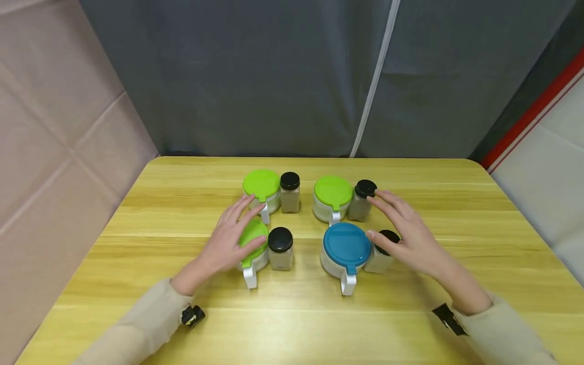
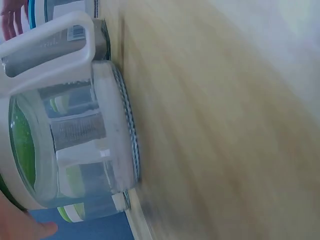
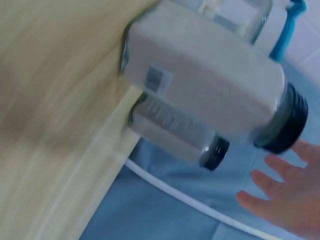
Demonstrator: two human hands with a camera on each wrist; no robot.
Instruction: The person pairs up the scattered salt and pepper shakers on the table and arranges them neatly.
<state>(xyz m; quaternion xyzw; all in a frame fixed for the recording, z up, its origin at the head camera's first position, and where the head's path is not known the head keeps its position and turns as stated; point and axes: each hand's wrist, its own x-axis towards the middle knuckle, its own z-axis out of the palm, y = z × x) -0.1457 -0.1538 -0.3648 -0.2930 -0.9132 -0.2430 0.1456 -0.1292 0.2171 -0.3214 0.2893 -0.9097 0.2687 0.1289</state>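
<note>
My left hand (image 1: 228, 241), fingers spread, is over the front-left green-lidded jar (image 1: 253, 234), a clear glass pot with a white handle (image 2: 82, 50) in the left wrist view. Its fingertips reach towards the back-left green-lidded jar (image 1: 261, 183). Over on the right, my right hand (image 1: 406, 235) is spread loosely beside two black-capped square glass jars, the front one (image 1: 377, 262) and the back one (image 1: 359, 209). Both jars hold pale contents in the right wrist view, where the fingers (image 3: 270, 185) appear near the caps. Whether either hand touches a lid, I cannot tell.
A blue-lidded jar (image 1: 347, 246) stands front right, with another green-lidded jar (image 1: 333, 191) behind it. Two more black-capped jars, one at the back (image 1: 290, 192) and one in front (image 1: 280, 248), stand between the pots. A grey curtain (image 1: 251, 81) hangs beyond the wooden table (image 1: 296, 324).
</note>
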